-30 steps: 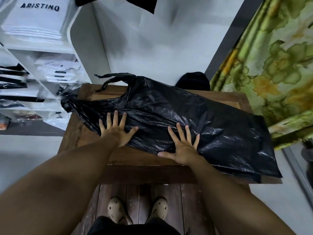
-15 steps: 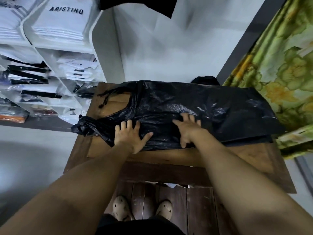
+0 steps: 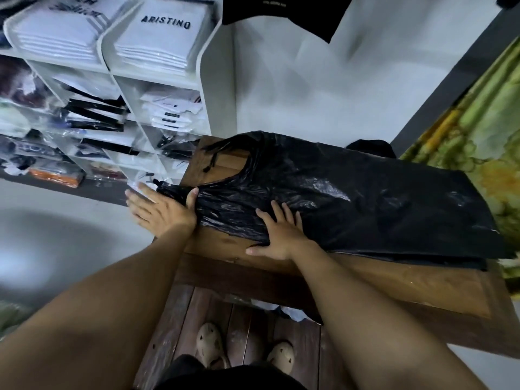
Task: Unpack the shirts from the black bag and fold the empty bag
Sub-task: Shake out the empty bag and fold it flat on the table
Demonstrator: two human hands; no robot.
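Left hand (image 3: 161, 212) has slid off the flat part of the black bag (image 3: 351, 198) out to the left edge of the wooden table (image 3: 408, 285) since half a second back. The right hand (image 3: 281, 235) went from reaching over the plastic to lying flat on it.

Going left to right: white shelf unit (image 3: 205, 80) with stacks of folded white shirts (image 3: 157, 38), no idea if any of those came out of this bag. Then the left hand, fingers straight and pointing off the table edge, thumb laid over the bunched near handle (image 3: 171, 190). That's more of a smoothing press than a grab. Far handle (image 3: 225, 152) lies loose at the table's far left corner.

Right hand sits near the front edge, fingers spread flat on the bag, thumb out on the wood, just pinning it.

Bag lies flat along the table from the left edge to past the right edge and looks empty. A second layer peeks out under its front right side, so I'd guess one lengthwise fold is in. Green floral cloth (image 3: 484, 142) hangs off to the right.

So unpacking seems done. What's left is tucking the handles and folding it down smaller.
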